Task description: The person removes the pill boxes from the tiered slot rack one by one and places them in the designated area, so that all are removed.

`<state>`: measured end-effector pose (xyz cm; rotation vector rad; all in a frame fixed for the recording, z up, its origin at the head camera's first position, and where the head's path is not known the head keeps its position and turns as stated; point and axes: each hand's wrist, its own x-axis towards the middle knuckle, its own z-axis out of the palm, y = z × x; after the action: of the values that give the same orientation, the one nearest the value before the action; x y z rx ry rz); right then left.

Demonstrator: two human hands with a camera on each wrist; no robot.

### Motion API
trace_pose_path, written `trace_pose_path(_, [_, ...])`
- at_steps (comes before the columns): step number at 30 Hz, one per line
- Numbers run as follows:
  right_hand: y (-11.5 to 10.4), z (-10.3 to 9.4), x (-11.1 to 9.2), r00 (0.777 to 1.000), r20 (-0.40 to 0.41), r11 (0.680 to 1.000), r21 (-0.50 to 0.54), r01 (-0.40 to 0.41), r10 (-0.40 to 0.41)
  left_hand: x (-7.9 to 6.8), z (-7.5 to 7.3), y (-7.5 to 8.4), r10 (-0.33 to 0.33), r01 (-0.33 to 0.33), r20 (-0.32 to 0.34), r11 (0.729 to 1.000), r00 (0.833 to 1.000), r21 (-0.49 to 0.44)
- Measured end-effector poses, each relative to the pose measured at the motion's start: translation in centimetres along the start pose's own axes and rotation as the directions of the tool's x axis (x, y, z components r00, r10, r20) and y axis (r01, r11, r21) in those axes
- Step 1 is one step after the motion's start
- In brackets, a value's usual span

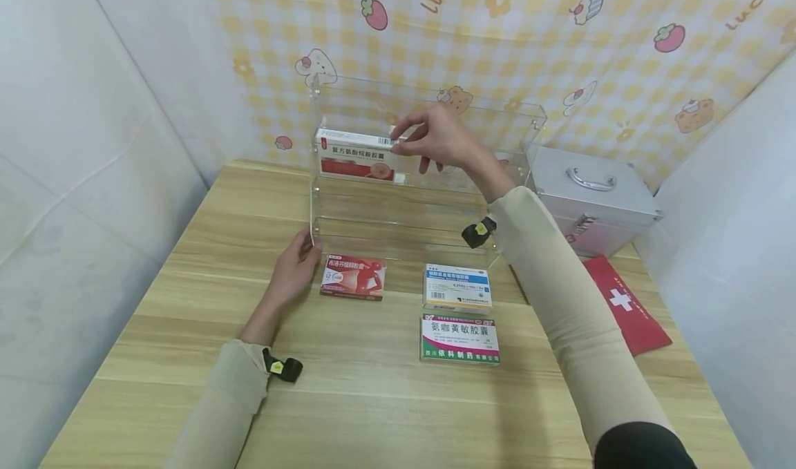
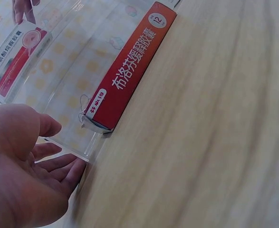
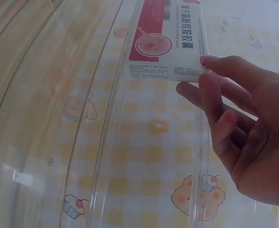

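A clear acrylic rack [image 1: 398, 237] with stepped tiers stands at the back of the table. On an upper tier, at the left end, is a white and red medicine box [image 1: 357, 159], upright. My right hand [image 1: 438, 137] pinches its upper right corner between thumb and index finger; the other fingers hang loosely bent. My left hand [image 1: 295, 265] touches the rack's lower left corner with relaxed fingers, the thumb apart from them. Beside it, a red medicine box [image 1: 353, 277] lies in front of the rack. The left wrist view shows this red box [image 2: 129, 71] from its side.
A blue-and-white medicine box [image 1: 458, 288] lies before the rack, with a green, white and pink medicine box [image 1: 460, 339] just nearer. At the right stand a silver case [image 1: 581, 186] with a handle and a red pouch [image 1: 628, 307] bearing a white cross. A patterned cloth [image 1: 497, 34] hangs behind.
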<state>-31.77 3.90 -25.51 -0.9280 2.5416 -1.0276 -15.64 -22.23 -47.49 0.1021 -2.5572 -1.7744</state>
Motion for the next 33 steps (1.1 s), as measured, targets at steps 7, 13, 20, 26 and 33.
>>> trace_pose_path(7, [0.37, 0.2, -0.05, 1.0, -0.009, 1.0, 0.001, 0.002, -0.002, 0.04, 0.01, -0.07, 0.001, -0.001, -0.003, 1.0, 1.0, -0.001])
trace_pose_path(13, [0.53, 0.34, -0.05, 1.0, -0.016, 0.999, -0.048, 0.008, -0.009, 0.09, 0.05, -0.11, 0.011, -0.011, -0.006, 1.0, 1.0, 0.0])
trace_pose_path(20, [0.69, 0.41, -0.12, 1.0, -0.026, 0.999, -0.039, -0.006, 0.004, 0.1, 0.04, 0.08, 0.007, -0.007, -0.004, 1.0, 1.0, 0.02])
trace_pose_path(26, [0.86, 0.34, -0.22, 0.999, -0.041, 1.0, -0.029, 0.006, -0.007, 0.18, 0.11, 0.23, 0.006, -0.006, -0.002, 1.0, 1.0, 0.018])
trace_pose_path(33, [0.92, 0.27, -0.15, 0.999, -0.04, 1.0, -0.016, 0.026, -0.027, 0.12, 0.1, 0.04, 0.003, -0.003, -0.005, 1.0, 1.0, 0.004])
